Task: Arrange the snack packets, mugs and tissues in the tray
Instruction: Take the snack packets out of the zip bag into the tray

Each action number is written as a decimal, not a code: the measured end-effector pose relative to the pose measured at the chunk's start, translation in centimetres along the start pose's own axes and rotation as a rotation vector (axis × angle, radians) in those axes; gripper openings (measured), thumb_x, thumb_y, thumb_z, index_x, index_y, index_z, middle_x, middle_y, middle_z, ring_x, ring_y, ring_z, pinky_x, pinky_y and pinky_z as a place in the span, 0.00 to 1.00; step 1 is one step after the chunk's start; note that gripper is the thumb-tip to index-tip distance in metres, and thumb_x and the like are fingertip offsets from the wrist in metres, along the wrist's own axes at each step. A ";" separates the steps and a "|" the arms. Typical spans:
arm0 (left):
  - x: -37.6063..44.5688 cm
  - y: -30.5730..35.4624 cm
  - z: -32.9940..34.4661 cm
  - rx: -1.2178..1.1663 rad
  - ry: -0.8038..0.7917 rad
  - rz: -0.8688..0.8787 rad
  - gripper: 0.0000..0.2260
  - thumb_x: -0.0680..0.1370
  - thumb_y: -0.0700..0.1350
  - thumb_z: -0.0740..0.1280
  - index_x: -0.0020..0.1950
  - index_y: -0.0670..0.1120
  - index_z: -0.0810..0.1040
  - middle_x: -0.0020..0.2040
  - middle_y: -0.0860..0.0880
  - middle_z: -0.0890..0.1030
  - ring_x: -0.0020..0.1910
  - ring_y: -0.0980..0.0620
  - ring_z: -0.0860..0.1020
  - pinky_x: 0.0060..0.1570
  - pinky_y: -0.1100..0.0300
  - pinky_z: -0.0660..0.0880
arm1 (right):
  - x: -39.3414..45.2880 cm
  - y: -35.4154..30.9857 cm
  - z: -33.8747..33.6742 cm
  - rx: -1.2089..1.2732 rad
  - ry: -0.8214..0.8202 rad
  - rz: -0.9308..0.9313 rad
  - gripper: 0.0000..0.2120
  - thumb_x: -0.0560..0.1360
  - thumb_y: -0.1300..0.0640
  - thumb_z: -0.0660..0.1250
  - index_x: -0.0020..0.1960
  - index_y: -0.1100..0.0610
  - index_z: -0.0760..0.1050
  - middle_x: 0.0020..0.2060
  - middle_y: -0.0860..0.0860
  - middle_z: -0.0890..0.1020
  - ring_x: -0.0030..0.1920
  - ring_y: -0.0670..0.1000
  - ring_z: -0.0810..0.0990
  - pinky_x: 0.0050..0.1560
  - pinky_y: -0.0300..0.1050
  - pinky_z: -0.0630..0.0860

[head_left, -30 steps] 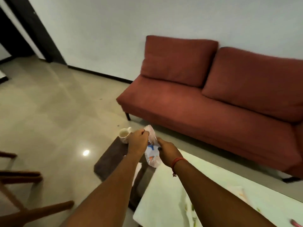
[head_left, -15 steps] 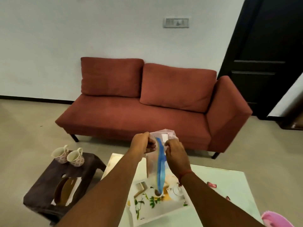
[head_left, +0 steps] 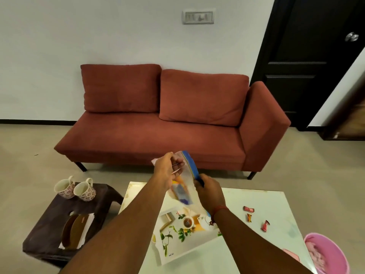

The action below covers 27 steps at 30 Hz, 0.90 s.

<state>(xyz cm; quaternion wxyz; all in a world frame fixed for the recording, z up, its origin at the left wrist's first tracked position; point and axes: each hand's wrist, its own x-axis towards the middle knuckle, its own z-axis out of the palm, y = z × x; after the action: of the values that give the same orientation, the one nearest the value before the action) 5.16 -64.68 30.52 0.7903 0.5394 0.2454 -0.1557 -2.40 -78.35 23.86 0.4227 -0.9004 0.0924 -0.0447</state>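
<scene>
Both hands hold a clear plastic bag (head_left: 187, 180) with a blue strip along its top, up in the air above the far edge of the white table (head_left: 256, 244). The left hand (head_left: 167, 171) has its fingers curled at the bag's mouth, thumb and fingertips pinching the near edge; a bit of pink shows behind the knuckles, but what it is cannot be told. The right hand (head_left: 210, 191) grips the other side of the bag lower down, fingers closed around the plastic, a red thread at the wrist. Inside the bag sits something blue and orange — too blurred to name.

Under the forearms lies the tray (head_left: 177, 252), white with a printed picture of leaves, a teapot and a cup, resting on the table. To its right three small red snack packets (head_left: 249, 217) lie on the bare tabletop, apart from the tray and from one another. A pink basket (head_left: 327, 254) stands at the table's near right corner.

Left of the table is a dark stool (head_left: 45, 230). Two floral mugs (head_left: 76, 189) stand side by side at its far edge, touching or nearly so. A white stack of tissues (head_left: 87, 228) shows through the stool's cut-out. Beyond stands a red sofa (head_left: 158, 131).
</scene>
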 end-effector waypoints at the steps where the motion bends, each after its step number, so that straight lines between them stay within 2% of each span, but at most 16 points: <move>1: 0.3 0.4 -0.8 0.020 -0.007 0.010 0.15 0.81 0.48 0.60 0.36 0.46 0.75 0.37 0.46 0.83 0.42 0.48 0.83 0.48 0.53 0.78 | 0.3 -0.5 0.4 -0.043 0.009 -0.005 0.05 0.78 0.54 0.63 0.47 0.53 0.76 0.44 0.50 0.82 0.43 0.53 0.78 0.41 0.47 0.73; 3: 0.6 0.7 -2.2 0.156 -0.026 0.031 0.14 0.80 0.47 0.61 0.37 0.46 0.78 0.38 0.46 0.83 0.41 0.49 0.82 0.48 0.54 0.77 | 0.6 -1.5 1.1 -0.118 0.027 -0.003 0.06 0.79 0.54 0.62 0.50 0.53 0.77 0.47 0.50 0.81 0.46 0.54 0.79 0.43 0.50 0.76; 5: 0.9 0.4 -3.9 0.342 -0.066 0.016 0.09 0.79 0.45 0.61 0.42 0.45 0.77 0.40 0.46 0.82 0.42 0.48 0.81 0.46 0.55 0.75 | 0.9 -2.6 2.3 -0.183 0.022 -0.001 0.07 0.79 0.54 0.60 0.50 0.53 0.76 0.48 0.50 0.81 0.48 0.55 0.78 0.44 0.52 0.76; 9: 1.3 -0.9 -6.3 0.585 -0.162 -0.106 0.08 0.81 0.46 0.61 0.54 0.43 0.76 0.48 0.44 0.82 0.45 0.48 0.81 0.48 0.52 0.78 | 1.1 -4.3 4.5 -0.227 -0.001 0.069 0.07 0.79 0.55 0.60 0.49 0.53 0.76 0.48 0.51 0.81 0.45 0.53 0.78 0.45 0.48 0.75; 12: 1.3 -1.6 -7.1 0.617 -0.245 -0.184 0.13 0.82 0.47 0.60 0.58 0.41 0.78 0.52 0.43 0.83 0.51 0.46 0.81 0.51 0.51 0.79 | 0.7 -5.1 6.2 -0.227 0.022 0.127 0.08 0.79 0.59 0.60 0.51 0.54 0.77 0.49 0.50 0.80 0.45 0.51 0.77 0.48 0.46 0.77; 15: 1.4 -2.6 -7.2 0.580 -0.312 -0.208 0.14 0.82 0.49 0.58 0.57 0.43 0.80 0.52 0.43 0.83 0.51 0.45 0.83 0.46 0.52 0.82 | -0.1 -5.8 7.6 -0.243 0.014 0.163 0.10 0.79 0.64 0.59 0.55 0.55 0.77 0.51 0.51 0.79 0.45 0.50 0.77 0.51 0.44 0.77; 19: 1.9 -3.3 -6.8 0.613 -0.288 -0.165 0.10 0.81 0.45 0.61 0.53 0.44 0.80 0.51 0.43 0.84 0.51 0.45 0.82 0.42 0.54 0.81 | -0.6 -5.6 8.5 -0.159 -0.016 0.206 0.11 0.79 0.65 0.58 0.56 0.58 0.77 0.53 0.53 0.77 0.47 0.53 0.79 0.54 0.48 0.79; 20: 2.0 -3.4 -6.8 0.628 -0.285 -0.147 0.10 0.80 0.45 0.62 0.54 0.43 0.80 0.51 0.42 0.84 0.51 0.45 0.82 0.43 0.53 0.82 | -0.8 -5.6 8.4 -0.131 -0.027 0.205 0.11 0.79 0.65 0.58 0.56 0.58 0.77 0.53 0.54 0.77 0.47 0.53 0.79 0.54 0.48 0.79; 23: 2.2 -3.6 -6.7 0.647 -0.282 -0.094 0.09 0.81 0.45 0.63 0.54 0.43 0.81 0.51 0.43 0.84 0.51 0.47 0.83 0.51 0.49 0.82 | -0.8 -5.8 7.7 -0.059 -0.036 0.207 0.14 0.78 0.66 0.57 0.58 0.57 0.78 0.53 0.52 0.77 0.49 0.51 0.79 0.52 0.42 0.75; 27: 2.1 -2.4 -5.9 0.549 -0.297 -0.065 0.08 0.81 0.42 0.65 0.55 0.39 0.81 0.52 0.41 0.84 0.50 0.47 0.84 0.46 0.53 0.83 | -0.1 -6.2 6.1 0.111 0.020 0.210 0.16 0.76 0.68 0.58 0.56 0.56 0.81 0.52 0.52 0.81 0.52 0.53 0.80 0.56 0.48 0.79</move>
<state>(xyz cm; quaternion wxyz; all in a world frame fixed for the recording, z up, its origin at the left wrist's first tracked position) 4.38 -60.07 25.78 0.6370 0.6958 0.0933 -0.3183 -0.77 -69.83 24.72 0.4732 -0.8606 0.1878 -0.0139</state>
